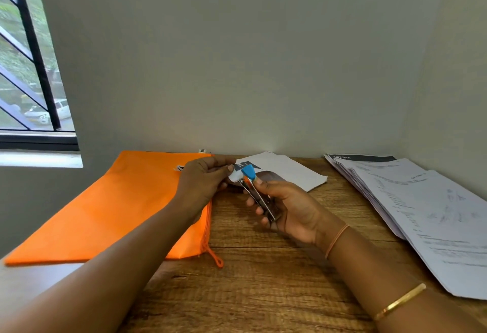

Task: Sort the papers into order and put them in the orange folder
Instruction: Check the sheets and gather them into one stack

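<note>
Two hands meet over the bench (263,280), just right of the orange folder (118,206), which lies flat. Fingers of the left hand (203,180) pinch a corner of a loose sheet (290,172). Those of the right hand (287,209) curl round a blue-tipped metal tool (257,193) touching that corner. More papers (421,206) lie fanned well to the right.

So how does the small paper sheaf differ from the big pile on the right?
The small white paper sheaf is compact with squared edges; the large white paper pile is fanned, sheets offset. The sheaf is partly hidden behind the right hand; nothing covers the pile. Both lie flat on the wooden table, outside the orange fabric folder.
</note>
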A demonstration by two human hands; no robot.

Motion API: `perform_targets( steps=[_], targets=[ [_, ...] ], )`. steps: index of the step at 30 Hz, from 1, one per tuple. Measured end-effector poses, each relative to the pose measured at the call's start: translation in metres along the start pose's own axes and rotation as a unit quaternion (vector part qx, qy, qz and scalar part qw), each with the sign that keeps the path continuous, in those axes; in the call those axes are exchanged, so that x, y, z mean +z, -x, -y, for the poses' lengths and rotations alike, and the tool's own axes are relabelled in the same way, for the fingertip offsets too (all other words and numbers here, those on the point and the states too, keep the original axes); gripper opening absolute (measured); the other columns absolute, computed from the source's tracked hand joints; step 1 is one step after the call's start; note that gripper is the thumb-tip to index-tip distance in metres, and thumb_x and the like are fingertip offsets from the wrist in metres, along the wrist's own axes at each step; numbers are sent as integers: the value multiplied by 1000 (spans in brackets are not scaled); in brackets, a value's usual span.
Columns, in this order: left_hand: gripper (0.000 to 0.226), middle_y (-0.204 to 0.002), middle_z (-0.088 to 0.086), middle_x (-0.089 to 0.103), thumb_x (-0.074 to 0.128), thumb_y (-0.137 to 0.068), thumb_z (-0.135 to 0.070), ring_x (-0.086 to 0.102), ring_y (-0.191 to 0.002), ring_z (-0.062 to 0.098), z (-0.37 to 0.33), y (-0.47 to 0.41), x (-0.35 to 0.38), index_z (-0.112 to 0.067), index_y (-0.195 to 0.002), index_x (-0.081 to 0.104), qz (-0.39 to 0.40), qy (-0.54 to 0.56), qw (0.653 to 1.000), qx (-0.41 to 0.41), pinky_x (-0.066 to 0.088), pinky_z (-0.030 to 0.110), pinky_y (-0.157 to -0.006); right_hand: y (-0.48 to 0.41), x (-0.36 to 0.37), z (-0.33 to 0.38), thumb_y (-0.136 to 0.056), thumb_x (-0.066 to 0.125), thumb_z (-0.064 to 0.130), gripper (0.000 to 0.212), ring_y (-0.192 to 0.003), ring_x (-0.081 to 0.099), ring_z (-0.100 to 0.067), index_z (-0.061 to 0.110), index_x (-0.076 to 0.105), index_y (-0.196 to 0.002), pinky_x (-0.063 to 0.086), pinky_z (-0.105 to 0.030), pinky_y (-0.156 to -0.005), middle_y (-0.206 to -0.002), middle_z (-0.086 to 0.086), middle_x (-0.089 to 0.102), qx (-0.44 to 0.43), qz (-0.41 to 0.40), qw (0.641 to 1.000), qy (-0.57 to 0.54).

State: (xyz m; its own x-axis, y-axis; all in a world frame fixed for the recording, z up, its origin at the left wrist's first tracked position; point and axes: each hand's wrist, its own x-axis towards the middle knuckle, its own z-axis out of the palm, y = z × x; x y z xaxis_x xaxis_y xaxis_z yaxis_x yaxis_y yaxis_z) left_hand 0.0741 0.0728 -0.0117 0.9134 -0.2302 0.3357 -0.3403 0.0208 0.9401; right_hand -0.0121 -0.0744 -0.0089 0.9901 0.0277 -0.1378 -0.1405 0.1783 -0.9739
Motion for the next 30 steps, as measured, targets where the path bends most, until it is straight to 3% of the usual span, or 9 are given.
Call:
perform_targets(
  steps=[8,11,17,25,30],
  targets=[
    [20,-97,-3,68,61,-89,-8,62,-79,2,0,6,4,-17,-104,69,20,-97,992,74,48,9,-62,-2,0,1,-93,55,30,34,-55,53,-10,4,58,-115,43,-20,-44,-71,-5,65,11,-7,1000,-11],
    [22,-96,-6,67,61,-89,-7,62,-87,2,-1,8,6,-15,-107,69,25,-128,986,99,49,9,-70,-1,1,1,-93,54,30,27,-56,53,-10,6,60,-106,43,-19,-44,-71,-5,65,10,-7,1000,-15],
    [19,-88,-10,66,60,-89,-5,59,-61,-11,-3,11,9,-16,-103,68,29,-93,992,85,45,6,-57,-1,3,0,-96,50,28,23,-56,52,-10,8,57,-103,42,-21,-46,-70,-3,61,14,-19,1000,11],
    [20,-87,-4,70,63,-88,-9,61,-63,-6,-3,11,10,-29,-90,66,33,-76,995,53,48,8,-59,-3,5,0,-98,47,27,16,-57,47,-11,13,53,-93,35,-20,-45,-70,-3,56,7,-36,999,22],
    [16,-83,-2,70,63,-87,-9,62,-61,-5,-3,12,11,-22,-94,66,26,-67,996,45,47,8,-56,-3,7,-2,-99,45,26,16,-55,45,-10,13,52,-94,33,-19,-44,-70,-3,54,-2,-42,999,17]
  ],
)
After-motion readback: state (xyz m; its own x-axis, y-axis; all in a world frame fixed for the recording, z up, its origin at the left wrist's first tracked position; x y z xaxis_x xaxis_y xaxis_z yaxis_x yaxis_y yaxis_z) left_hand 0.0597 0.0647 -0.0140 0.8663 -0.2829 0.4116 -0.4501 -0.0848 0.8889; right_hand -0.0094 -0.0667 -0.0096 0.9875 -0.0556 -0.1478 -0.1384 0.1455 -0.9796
